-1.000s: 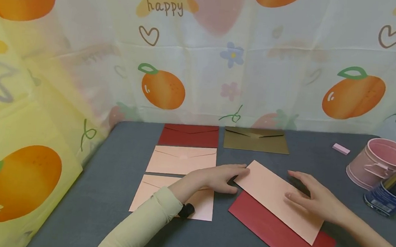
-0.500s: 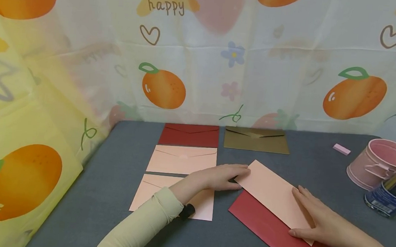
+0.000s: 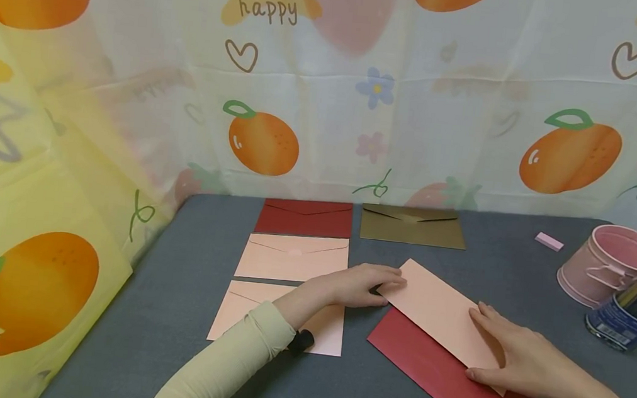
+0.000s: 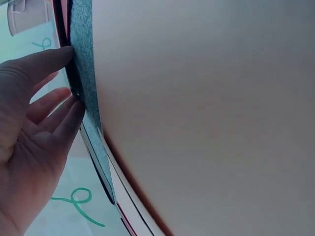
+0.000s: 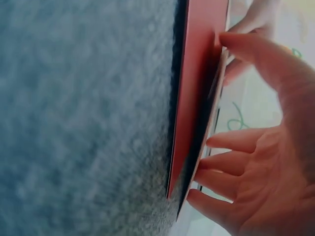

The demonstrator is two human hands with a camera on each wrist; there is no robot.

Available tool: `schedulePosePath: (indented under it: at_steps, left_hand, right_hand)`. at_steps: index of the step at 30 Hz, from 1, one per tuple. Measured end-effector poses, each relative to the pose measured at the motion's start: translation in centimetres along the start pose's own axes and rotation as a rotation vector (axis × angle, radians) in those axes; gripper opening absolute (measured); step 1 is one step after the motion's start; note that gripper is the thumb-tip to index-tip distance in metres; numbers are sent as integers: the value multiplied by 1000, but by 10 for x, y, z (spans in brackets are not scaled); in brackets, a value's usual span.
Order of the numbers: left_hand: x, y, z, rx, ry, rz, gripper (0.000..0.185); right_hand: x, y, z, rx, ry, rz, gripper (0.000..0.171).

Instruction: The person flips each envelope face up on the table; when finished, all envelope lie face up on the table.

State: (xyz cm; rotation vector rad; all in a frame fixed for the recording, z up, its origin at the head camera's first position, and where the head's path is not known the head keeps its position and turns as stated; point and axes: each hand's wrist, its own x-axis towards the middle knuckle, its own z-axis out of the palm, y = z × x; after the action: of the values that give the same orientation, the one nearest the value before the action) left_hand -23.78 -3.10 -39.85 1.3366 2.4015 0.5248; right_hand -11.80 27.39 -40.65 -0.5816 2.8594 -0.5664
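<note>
A pale pink envelope [image 3: 434, 310], its plain face up, lies slantwise over a larger red envelope [image 3: 423, 363] right of centre. My left hand [image 3: 359, 285] holds its upper left corner, fingertips on top and thumb at the short edge. Across its lower right end, my right hand [image 3: 526, 359] grips with the fingers on the far edge and the thumb on the near one. In the right wrist view, the right hand [image 5: 266, 172] spans the pink envelope's thin edge, with the red envelope [image 5: 199, 73] beneath. Pale paper fills most of the left wrist view beside the left hand [image 4: 39, 118].
Left of centre, a red envelope [image 3: 302, 218] and two pink envelopes [image 3: 293, 260] form a column; my left forearm crosses the nearest. An olive envelope [image 3: 412, 229] lies behind. At right stand a pink bucket [image 3: 591, 267] and a blue pen holder [image 3: 620, 320], near a small pink block [image 3: 549, 241].
My right hand has come down and toward me, from over the pink envelope to a grip on its right end. The left hand stays at its corner, thumb slightly further right. The envelopes barely move.
</note>
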Motion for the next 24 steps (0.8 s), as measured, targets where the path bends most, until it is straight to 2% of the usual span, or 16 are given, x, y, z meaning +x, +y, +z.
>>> schedulePosePath:
  at_steps: [8,16,24]
  left_hand:
    - [-3,-2,-1,45,23,45,45]
    - [-10,-2,-4,-4,70,92,44]
    - [-13,-5,-3,-85,177,170,35]
  right_hand:
    - [0,1,-6,-26,-15,18,90]
    - [-4,9,-12,-34,114,-116,68]
    - [-5,7,-22,74,185,-199,45]
